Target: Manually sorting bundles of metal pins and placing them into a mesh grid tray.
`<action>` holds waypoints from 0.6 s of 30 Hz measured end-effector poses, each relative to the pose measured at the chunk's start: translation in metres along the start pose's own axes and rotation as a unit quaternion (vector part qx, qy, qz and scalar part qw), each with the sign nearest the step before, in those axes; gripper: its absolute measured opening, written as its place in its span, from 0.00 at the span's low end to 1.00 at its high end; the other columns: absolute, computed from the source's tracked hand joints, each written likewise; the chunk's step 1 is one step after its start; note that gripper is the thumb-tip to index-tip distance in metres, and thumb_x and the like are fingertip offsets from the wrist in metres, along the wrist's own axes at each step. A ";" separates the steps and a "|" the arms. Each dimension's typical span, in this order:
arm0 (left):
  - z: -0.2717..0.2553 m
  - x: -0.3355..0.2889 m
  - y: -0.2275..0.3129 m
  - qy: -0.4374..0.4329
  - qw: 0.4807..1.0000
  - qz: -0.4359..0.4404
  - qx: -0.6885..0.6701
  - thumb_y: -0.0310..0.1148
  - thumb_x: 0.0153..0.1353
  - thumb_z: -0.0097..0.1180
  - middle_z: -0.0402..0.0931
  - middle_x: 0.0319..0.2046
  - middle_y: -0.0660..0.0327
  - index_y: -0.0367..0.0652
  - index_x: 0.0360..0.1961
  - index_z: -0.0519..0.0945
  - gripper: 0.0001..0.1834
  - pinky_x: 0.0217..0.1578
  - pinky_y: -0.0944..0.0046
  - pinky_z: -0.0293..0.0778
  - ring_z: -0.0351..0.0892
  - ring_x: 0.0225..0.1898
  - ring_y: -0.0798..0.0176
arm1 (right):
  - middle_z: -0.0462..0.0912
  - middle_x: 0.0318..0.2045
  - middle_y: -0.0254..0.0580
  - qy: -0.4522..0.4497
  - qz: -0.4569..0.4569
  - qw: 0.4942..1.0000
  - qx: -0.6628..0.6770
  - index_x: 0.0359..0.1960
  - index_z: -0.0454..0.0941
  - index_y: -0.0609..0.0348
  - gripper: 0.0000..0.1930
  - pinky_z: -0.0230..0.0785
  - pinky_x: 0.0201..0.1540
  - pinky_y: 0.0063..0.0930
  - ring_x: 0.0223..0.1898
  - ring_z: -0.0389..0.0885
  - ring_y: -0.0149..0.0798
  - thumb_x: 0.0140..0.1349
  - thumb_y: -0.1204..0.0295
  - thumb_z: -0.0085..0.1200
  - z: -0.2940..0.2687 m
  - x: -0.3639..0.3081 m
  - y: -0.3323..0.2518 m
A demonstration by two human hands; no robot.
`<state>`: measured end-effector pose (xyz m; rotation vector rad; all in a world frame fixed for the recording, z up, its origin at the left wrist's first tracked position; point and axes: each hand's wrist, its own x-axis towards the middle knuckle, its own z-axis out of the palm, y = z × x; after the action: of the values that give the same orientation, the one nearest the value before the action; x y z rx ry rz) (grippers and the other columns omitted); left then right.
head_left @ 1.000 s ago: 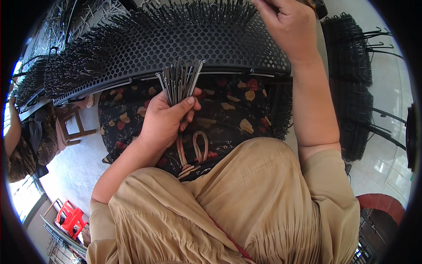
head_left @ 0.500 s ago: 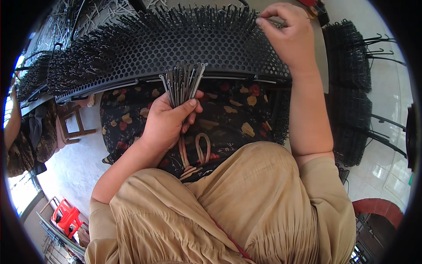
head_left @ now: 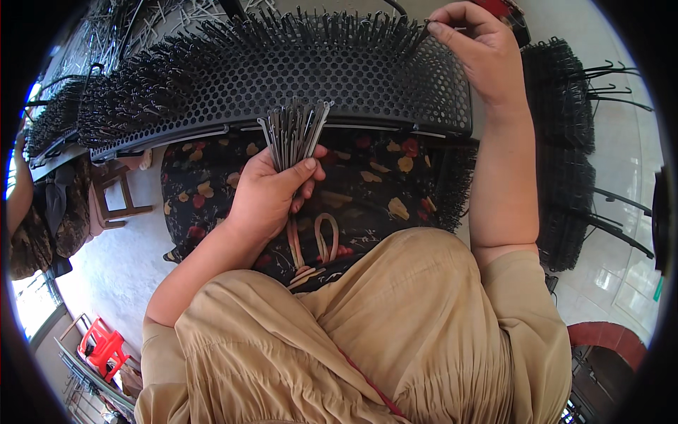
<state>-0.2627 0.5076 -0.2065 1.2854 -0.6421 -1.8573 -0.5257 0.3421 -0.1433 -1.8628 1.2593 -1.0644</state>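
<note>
My left hand (head_left: 272, 184) is closed around a bundle of thin metal rods (head_left: 293, 134). Their small looped ends fan out above my fist, in front of a black perforated metal panel (head_left: 282, 81). At the far right end of the panel, my right hand (head_left: 477, 49) has thumb and forefinger pinched together. What lies between these fingertips is too small to make out. Dense rows of black hooked rods (head_left: 311, 28) stand upright in the panel's holes along its far side and left part.
Loose silvery rods (head_left: 166, 18) lie heaped at the far left. To the right hang black bristly racks with hooks (head_left: 561, 141). A patterned dark cloth (head_left: 381, 169) covers my lap. At the left are another person's arm (head_left: 20, 191), a wooden stool (head_left: 120, 198) and a red plastic chair (head_left: 104, 346).
My right hand has shifted slightly right along the panel's end, still pinched. The left hand and its bundle of rods have stayed in place.
</note>
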 end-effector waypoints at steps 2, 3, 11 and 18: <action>-0.001 0.000 0.000 0.002 1.000 0.001 -0.001 0.26 0.65 0.53 0.77 0.29 0.65 0.37 0.47 0.77 0.10 0.17 0.79 0.64 0.70 0.23 0.78 | 0.77 0.25 0.27 -0.032 0.001 0.999 -0.025 0.30 0.79 0.61 0.03 0.65 0.30 0.18 0.27 0.72 0.21 0.55 0.77 0.61 0.000 0.001 0.000; -0.001 0.000 0.000 0.002 1.000 0.002 -0.001 0.26 0.65 0.53 0.77 0.29 0.65 0.37 0.47 0.77 0.10 0.17 0.79 0.64 0.70 0.23 0.78 | 0.77 0.25 0.28 -0.029 0.006 0.999 -0.025 0.30 0.78 0.61 0.04 0.66 0.30 0.17 0.27 0.72 0.21 0.55 0.77 0.61 0.001 0.001 0.000; -0.003 0.002 -0.004 0.011 1.000 0.004 0.002 0.27 0.65 0.53 0.77 0.29 0.65 0.38 0.46 0.77 0.10 0.17 0.79 0.64 0.70 0.23 0.78 | 0.79 0.27 0.32 0.076 0.084 0.984 -0.136 0.33 0.76 0.62 0.03 0.69 0.35 0.17 0.30 0.76 0.24 0.59 0.80 0.57 0.009 0.016 0.043; 0.002 0.004 -0.001 0.007 1.000 -0.001 0.009 0.27 0.65 0.53 0.77 0.29 0.66 0.39 0.46 0.78 0.09 0.18 0.79 0.64 0.70 0.23 0.78 | 0.80 0.31 0.34 0.192 -0.220 0.956 0.014 0.37 0.75 0.63 0.06 0.71 0.38 0.17 0.33 0.79 0.25 0.60 0.85 0.56 0.010 -0.008 -0.015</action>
<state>-0.2659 0.5053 -0.2087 1.3095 -0.6517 -1.8474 -0.5125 0.3557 -0.1369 -2.0304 1.0392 -1.7410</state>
